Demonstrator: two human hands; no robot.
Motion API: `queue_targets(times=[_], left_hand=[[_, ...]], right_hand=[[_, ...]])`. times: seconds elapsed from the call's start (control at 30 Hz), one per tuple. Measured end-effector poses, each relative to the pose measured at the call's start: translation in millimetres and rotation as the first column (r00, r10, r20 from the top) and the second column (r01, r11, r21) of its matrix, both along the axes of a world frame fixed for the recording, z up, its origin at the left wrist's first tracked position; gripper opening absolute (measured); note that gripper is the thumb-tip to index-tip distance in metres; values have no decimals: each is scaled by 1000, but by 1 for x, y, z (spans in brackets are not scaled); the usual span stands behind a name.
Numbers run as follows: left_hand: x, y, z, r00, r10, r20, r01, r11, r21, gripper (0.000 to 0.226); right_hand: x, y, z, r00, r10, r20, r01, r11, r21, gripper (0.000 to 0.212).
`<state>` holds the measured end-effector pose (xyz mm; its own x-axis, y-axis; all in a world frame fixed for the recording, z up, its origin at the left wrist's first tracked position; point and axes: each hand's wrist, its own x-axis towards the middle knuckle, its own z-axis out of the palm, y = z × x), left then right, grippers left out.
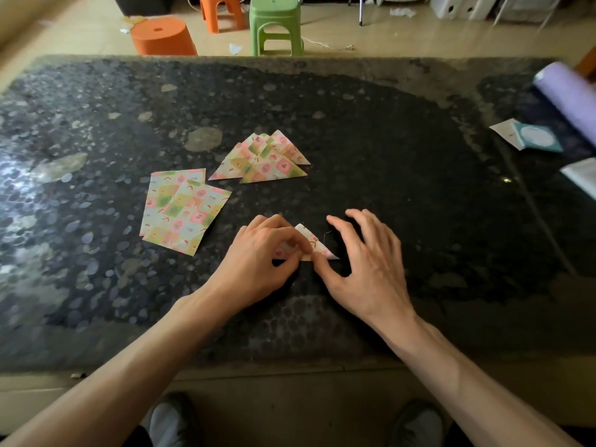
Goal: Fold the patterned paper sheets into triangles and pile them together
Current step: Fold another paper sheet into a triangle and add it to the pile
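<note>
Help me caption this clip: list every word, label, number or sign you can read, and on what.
No text can be read.
Teal packet: pale round label, too blurred to read.
Flat patterned sheets, triangle pile, piece being folded: printed pictures only, no words.

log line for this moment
stage: creasing | left hand: pinches folded sheet | right hand: thumb on its edge | triangle pile: beyond hands | unfolded sheets: left

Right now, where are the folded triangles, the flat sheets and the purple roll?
folded triangles (pixel 267 159): head view, middle of the pile.
flat sheets (pixel 187 217): head view, top sheet's centre.
purple roll (pixel 567 91): head view, its side.
</note>
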<state>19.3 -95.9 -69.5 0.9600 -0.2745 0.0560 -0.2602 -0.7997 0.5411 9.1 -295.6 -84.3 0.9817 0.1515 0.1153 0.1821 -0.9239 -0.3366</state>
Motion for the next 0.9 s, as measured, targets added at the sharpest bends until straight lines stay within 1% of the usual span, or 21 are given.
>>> queue_targets(times=[0.13,0.2,0.33,0.5,0.63,0.7,0.8,0.9], left_hand=[[-2,-3,-2,999,41,20,-41,999,7,8],[-4,-5,-4,997,67,26,-67,998,-3,8],[-3,-6,-2,997,80,2,-80,997,-8,7],[-3,-8,-5,995,95,29,-95,995,3,10],[-2,-11,-8,991,122,53,-123,992,12,18],[-1,-11,-9,991,124,53,-125,992,18,21],[0,-10,-9,992,118,48,-119,993,20,20],[0,-10,-8,993,116,37,-117,993,21,19]], right_hand=[[3,0,1,1000,8,-18,-7,999,37,67],[5,-2,3,998,20,-52,-17,998,56,68],[11,-6,8,991,33,-133,-19,994,108,75],[9,-2,6,991,34,-126,-26,998,64,79],[9,-5,7,990,45,-131,-28,990,135,79],[8,-5,6,991,54,-124,-36,989,142,78],[8,-4,5,993,56,-106,-41,989,139,77],[10,-7,9,986,62,-152,-35,984,172,81]])
